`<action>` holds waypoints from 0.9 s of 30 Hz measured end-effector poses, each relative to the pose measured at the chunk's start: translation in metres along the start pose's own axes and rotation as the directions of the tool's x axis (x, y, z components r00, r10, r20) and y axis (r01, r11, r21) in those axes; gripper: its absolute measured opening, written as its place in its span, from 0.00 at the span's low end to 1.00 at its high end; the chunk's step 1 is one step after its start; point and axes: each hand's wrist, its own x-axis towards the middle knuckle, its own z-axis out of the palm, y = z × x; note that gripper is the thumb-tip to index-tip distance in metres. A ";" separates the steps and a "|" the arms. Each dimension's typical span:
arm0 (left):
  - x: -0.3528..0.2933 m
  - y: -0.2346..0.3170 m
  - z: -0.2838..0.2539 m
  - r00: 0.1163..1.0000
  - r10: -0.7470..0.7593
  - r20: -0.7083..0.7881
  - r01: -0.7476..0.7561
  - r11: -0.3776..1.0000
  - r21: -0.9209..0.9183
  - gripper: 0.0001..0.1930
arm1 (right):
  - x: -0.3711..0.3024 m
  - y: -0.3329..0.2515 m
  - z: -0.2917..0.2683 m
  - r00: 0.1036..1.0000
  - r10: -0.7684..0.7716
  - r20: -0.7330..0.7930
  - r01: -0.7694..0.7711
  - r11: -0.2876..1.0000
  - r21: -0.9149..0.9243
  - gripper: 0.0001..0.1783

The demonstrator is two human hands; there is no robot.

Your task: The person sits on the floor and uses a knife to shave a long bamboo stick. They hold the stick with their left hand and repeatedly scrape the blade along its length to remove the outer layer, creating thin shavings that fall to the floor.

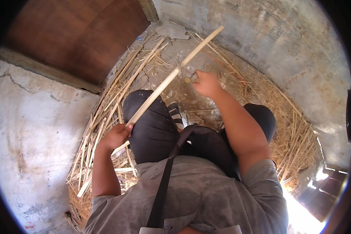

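A long, pale split bamboo strip [160,89] slants up and away from my left hand [117,137], whose thumb and fingers are closed on its near end. The strip passes over my left knee, and a darker node shows partway along it. My right hand [207,84] is closed, a little to the right of the strip and apart from it. Something small sticks out from its fingers, with a round yellowish end [187,80]; blur and the fingers hide what it is.
Bamboo strips [117,93] lie piled along the left side. Shavings [290,144] are heaped at the right against a stained wall [269,43]. A brown panel [78,35] stands at the upper left. A flat grey piece [172,30] lies in the far corner.
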 end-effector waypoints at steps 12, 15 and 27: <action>0.002 -0.008 0.004 0.998 0.042 -0.056 -0.043 0.999 -0.014 0.29 | 0.006 0.016 0.008 0.995 0.096 -0.032 -0.090 0.984 0.156 0.22; -0.002 -0.006 0.007 0.999 0.005 -0.050 -0.011 0.993 -0.121 0.28 | 0.003 0.014 0.001 0.998 0.049 -0.034 -0.047 0.997 0.068 0.22; -0.010 -0.004 0.016 0.970 0.109 -0.215 -0.080 0.987 0.143 0.29 | -0.012 -0.050 -0.020 0.942 -0.262 0.211 0.293 0.947 -0.133 0.19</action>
